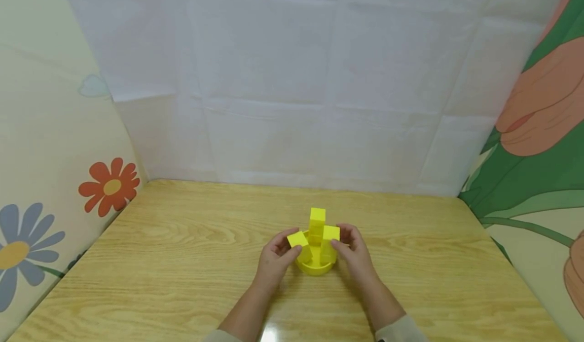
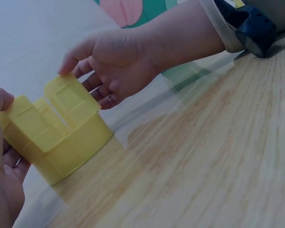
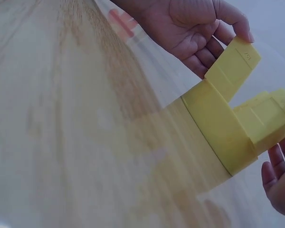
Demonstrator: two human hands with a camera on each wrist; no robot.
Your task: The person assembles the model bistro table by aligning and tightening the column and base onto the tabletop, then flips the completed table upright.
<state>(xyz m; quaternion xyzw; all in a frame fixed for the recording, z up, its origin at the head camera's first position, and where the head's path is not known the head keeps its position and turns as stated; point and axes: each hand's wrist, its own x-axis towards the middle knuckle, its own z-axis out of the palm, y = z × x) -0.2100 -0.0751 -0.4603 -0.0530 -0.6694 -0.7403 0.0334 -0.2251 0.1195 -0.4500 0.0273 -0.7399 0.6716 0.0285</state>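
Note:
A round, shallow yellow dish [image 1: 315, 270] sits on the table, with three yellow rectangular blocks standing up from it. My left hand [image 1: 272, 263] pinches the left block [image 1: 297, 239], thumb on its near side and fingers behind; that block leans outward, as the right wrist view also shows. On the other side, my right hand [image 1: 358, 258] holds the right block [image 1: 330, 234] between thumb and fingers, and this one stands nearly upright. Untouched at the back is the tallest-looking block [image 1: 318, 217]. Small raised marks show near the block tops in the wrist views.
The wood-grain table [image 1: 196, 240] extends around the dish on all sides. Behind it hangs a creased white cloth [image 1: 292, 78]. Flower-printed panels stand at the left [image 1: 45, 144] and right [image 1: 538, 180].

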